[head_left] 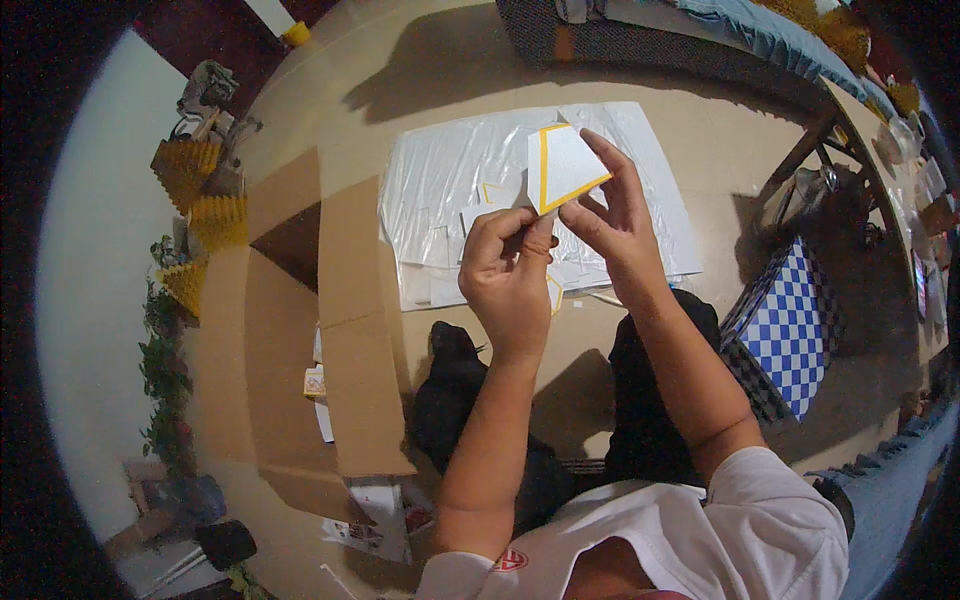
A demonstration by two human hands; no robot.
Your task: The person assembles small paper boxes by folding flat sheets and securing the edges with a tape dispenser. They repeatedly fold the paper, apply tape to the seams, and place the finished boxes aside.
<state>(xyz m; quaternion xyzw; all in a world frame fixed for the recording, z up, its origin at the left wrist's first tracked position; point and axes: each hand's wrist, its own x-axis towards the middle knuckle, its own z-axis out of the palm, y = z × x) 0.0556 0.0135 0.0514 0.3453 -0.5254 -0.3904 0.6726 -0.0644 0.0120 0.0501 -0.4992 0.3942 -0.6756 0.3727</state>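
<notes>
A small white card piece with yellow strips along two edges (pixel 568 162) is held up in front of me, above the white sheet on the floor. My left hand (pixel 510 275) pinches its lower corner between thumb and fingers. My right hand (pixel 625 225) grips its right side, thumb at the lower edge and fingers along the far edge. Below my hands lies a large white sheet under clear wrinkled plastic (pixel 430 165). Flat white cut pieces, some edged in yellow, rest on it, partly hidden by my left hand.
An open cardboard box (pixel 360 350) stands at my left with small packets inside. On the right is a blue-and-white checkered box (pixel 795 330), beside a cluttered table (pixel 870 160). A dark grey sofa base (pixel 620 45) is at the far side; plants (pixel 165 370) line the left wall.
</notes>
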